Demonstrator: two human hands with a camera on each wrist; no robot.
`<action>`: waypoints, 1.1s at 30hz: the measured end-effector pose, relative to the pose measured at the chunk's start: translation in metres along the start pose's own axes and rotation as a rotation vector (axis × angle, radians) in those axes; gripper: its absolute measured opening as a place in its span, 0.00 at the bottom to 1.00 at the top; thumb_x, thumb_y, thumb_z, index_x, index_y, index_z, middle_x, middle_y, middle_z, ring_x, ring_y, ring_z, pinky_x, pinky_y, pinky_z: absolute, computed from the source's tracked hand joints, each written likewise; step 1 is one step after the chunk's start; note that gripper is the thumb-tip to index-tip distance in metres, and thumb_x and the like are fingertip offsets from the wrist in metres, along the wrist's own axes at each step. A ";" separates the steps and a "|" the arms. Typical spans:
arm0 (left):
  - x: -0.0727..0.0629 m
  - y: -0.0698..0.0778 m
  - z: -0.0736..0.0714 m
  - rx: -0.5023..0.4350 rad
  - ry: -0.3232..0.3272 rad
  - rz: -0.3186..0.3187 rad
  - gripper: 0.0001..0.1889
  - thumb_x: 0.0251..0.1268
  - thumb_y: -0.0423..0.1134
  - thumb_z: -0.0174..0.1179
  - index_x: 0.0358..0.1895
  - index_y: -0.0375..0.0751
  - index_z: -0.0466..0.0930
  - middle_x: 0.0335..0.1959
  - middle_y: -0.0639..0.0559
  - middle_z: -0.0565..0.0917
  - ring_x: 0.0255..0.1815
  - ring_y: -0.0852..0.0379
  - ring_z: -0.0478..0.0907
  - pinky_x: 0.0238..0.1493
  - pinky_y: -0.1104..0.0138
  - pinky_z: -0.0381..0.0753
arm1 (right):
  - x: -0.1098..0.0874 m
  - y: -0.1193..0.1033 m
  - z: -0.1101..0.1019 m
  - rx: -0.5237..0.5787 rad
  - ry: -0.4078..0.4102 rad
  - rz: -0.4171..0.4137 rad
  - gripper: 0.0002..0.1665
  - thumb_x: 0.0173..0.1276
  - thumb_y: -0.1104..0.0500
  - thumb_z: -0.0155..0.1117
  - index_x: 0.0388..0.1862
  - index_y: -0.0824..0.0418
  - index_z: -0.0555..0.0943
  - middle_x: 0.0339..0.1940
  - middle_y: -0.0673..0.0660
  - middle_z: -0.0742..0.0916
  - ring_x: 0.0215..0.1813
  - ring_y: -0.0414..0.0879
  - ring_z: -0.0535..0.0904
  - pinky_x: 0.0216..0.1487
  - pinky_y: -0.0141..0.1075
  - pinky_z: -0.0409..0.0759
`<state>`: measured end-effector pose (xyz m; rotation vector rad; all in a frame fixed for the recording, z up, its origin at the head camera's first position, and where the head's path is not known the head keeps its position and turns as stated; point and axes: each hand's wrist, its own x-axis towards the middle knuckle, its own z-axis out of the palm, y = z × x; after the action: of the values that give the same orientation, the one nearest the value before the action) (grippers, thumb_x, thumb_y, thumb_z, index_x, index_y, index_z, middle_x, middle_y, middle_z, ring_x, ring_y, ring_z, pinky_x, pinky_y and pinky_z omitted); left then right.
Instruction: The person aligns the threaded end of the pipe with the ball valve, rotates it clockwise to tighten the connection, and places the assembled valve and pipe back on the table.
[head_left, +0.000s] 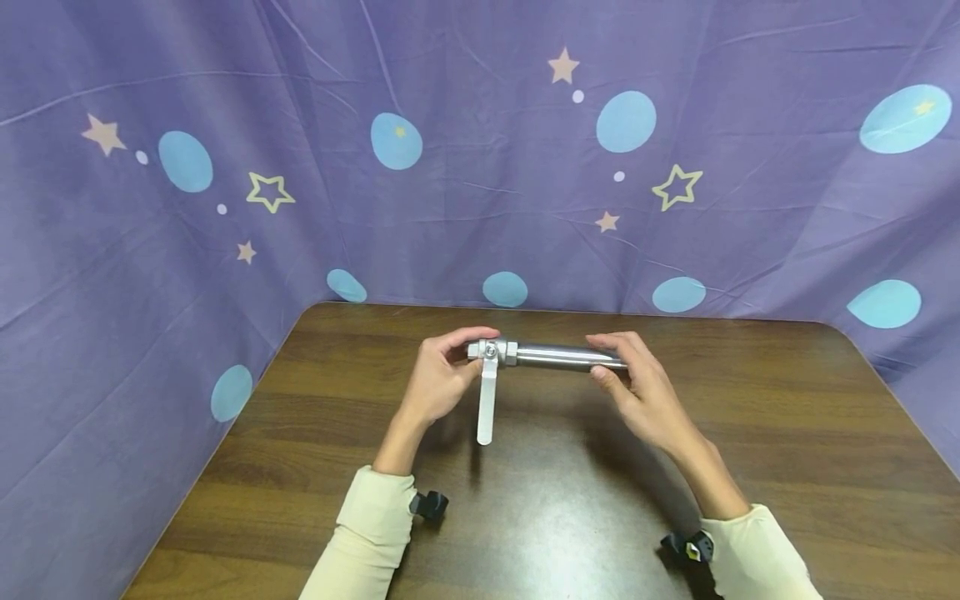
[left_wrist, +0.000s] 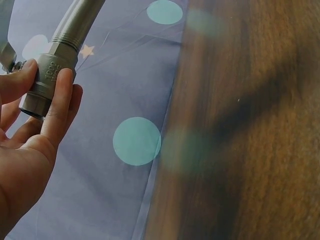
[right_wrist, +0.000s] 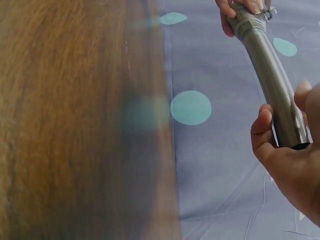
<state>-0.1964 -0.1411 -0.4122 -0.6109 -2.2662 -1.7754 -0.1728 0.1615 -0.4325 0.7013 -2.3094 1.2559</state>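
A silver ball valve (head_left: 492, 351) with a long white lever handle (head_left: 487, 408) is joined to a shiny metal pipe (head_left: 562, 357). The two are held level above the table, the lever pointing toward me. My left hand (head_left: 438, 379) grips the valve body, thumb on one side and fingers on the other; raised lettering shows on the valve (left_wrist: 49, 72) in the left wrist view. Around the pipe's free right end curl the thumb and fingers of my right hand (head_left: 648, 396). Threads show where the pipe (right_wrist: 275, 85) meets the valve in the right wrist view.
Below the hands lies a dark wooden table (head_left: 315, 433) with rounded far corners. A purple curtain (head_left: 480, 208) with stars and blue spots hangs behind it and along the left side. Black camera mounts (head_left: 430, 506) sit at both wrists.
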 end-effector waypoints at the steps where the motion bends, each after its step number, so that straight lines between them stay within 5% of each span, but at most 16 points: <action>1: 0.000 0.000 0.000 -0.001 0.002 0.000 0.23 0.58 0.16 0.61 0.57 0.32 0.89 0.55 0.35 0.90 0.48 0.61 0.85 0.55 0.58 0.89 | -0.001 0.000 0.000 -0.001 -0.011 0.000 0.26 0.72 0.70 0.69 0.68 0.64 0.80 0.60 0.57 0.83 0.55 0.39 0.79 0.53 0.20 0.74; 3: 0.000 -0.001 0.000 0.000 0.007 0.001 0.23 0.58 0.16 0.61 0.57 0.32 0.89 0.55 0.35 0.91 0.48 0.61 0.85 0.55 0.59 0.89 | -0.001 -0.001 0.000 -0.005 -0.035 0.001 0.29 0.70 0.70 0.71 0.70 0.64 0.79 0.65 0.59 0.80 0.64 0.42 0.74 0.61 0.20 0.70; 7: 0.000 -0.001 -0.001 -0.002 0.011 -0.001 0.23 0.58 0.16 0.61 0.57 0.32 0.89 0.55 0.36 0.91 0.48 0.61 0.85 0.55 0.56 0.89 | -0.002 -0.002 0.000 -0.010 -0.053 0.016 0.31 0.68 0.74 0.71 0.69 0.62 0.79 0.66 0.59 0.78 0.66 0.44 0.72 0.55 0.21 0.76; 10: 0.000 -0.001 0.000 -0.001 0.006 -0.005 0.23 0.58 0.16 0.62 0.57 0.32 0.89 0.55 0.36 0.91 0.48 0.60 0.85 0.56 0.54 0.89 | -0.002 -0.003 0.001 -0.019 -0.041 0.021 0.30 0.67 0.78 0.69 0.67 0.63 0.79 0.65 0.60 0.78 0.63 0.42 0.73 0.47 0.20 0.79; 21: 0.000 -0.001 0.000 0.009 0.005 -0.011 0.23 0.58 0.16 0.62 0.57 0.33 0.89 0.54 0.36 0.91 0.47 0.60 0.85 0.53 0.59 0.88 | -0.001 -0.003 0.002 -0.031 -0.002 0.000 0.26 0.65 0.78 0.71 0.60 0.65 0.80 0.59 0.59 0.83 0.57 0.38 0.76 0.50 0.19 0.74; 33: 0.000 0.000 0.000 0.011 0.001 -0.009 0.24 0.58 0.16 0.61 0.57 0.33 0.89 0.54 0.35 0.91 0.47 0.59 0.85 0.54 0.55 0.89 | 0.000 0.000 -0.001 0.000 -0.004 0.033 0.22 0.71 0.74 0.68 0.62 0.61 0.84 0.50 0.54 0.86 0.40 0.37 0.78 0.40 0.23 0.76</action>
<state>-0.1964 -0.1408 -0.4123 -0.5983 -2.2799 -1.7659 -0.1726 0.1618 -0.4320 0.6684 -2.3335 1.2702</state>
